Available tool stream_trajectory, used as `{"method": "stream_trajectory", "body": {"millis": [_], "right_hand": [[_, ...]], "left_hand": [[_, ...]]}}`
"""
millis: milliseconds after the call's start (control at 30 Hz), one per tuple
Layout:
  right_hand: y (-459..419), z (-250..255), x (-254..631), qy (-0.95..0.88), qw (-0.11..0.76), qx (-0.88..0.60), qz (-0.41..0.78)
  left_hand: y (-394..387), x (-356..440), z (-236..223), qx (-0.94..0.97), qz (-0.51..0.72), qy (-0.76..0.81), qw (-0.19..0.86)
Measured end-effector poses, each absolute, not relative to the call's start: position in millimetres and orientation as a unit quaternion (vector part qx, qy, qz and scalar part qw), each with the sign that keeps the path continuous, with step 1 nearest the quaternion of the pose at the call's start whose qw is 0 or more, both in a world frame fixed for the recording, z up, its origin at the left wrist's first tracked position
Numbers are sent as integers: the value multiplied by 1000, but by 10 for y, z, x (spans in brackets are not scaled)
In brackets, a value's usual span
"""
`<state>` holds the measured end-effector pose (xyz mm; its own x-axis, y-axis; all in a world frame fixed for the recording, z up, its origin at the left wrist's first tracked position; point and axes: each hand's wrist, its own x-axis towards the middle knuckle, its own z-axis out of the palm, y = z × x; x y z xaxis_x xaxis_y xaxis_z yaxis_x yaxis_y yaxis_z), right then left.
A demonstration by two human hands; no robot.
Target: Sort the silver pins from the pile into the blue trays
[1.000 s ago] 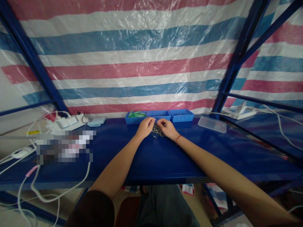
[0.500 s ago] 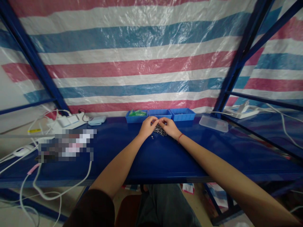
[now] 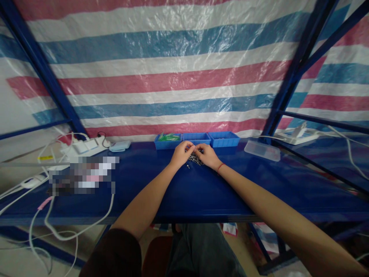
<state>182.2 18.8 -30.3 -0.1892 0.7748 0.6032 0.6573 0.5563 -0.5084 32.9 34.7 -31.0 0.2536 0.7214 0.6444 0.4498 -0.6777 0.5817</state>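
Over a pile of small metal screw-like parts (image 3: pixel 196 159) on the blue table, my left hand (image 3: pixel 182 152) and my right hand (image 3: pixel 206 154) meet at the fingertips. Both are pinched closed; whatever sits between the fingers is too small to name. A single loose metal piece (image 3: pixel 188 166) lies just in front of the pile, near my left hand. Right behind the hands stand three blue bins in a row: the left bin (image 3: pixel 161 145) holds green-wrapped items, while the middle bin (image 3: pixel 196 137) and the right bin (image 3: pixel 225 142) stand beside it.
A clear plastic lid or tray (image 3: pixel 262 151) lies to the right on the blue table (image 3: pixel 207 196). At left are power strips (image 3: pixel 86 146), a light-blue case (image 3: pixel 120 146) and white cables (image 3: pixel 95 223) hanging over the edge. Blue frame posts (image 3: pixel 288 92) rise at both sides.
The view has shifted slightly. Both hands stay together over the pile with their fingertips meeting; little else differs.
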Motion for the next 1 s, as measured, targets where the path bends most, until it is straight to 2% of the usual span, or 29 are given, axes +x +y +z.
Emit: {"method": "stream_trajectory", "body": {"millis": [467, 767, 1000], "right_hand": [[206, -308, 1848, -759, 427, -485, 77], [219, -280, 1868, -698, 530, -472, 92], [156, -222, 1845, -700, 553, -436, 123]], "left_hand": [[335, 336, -305, 777, 482, 374, 154], [428, 302, -367, 780, 482, 378, 128], [452, 250, -373, 805, 431, 398, 87]]}}
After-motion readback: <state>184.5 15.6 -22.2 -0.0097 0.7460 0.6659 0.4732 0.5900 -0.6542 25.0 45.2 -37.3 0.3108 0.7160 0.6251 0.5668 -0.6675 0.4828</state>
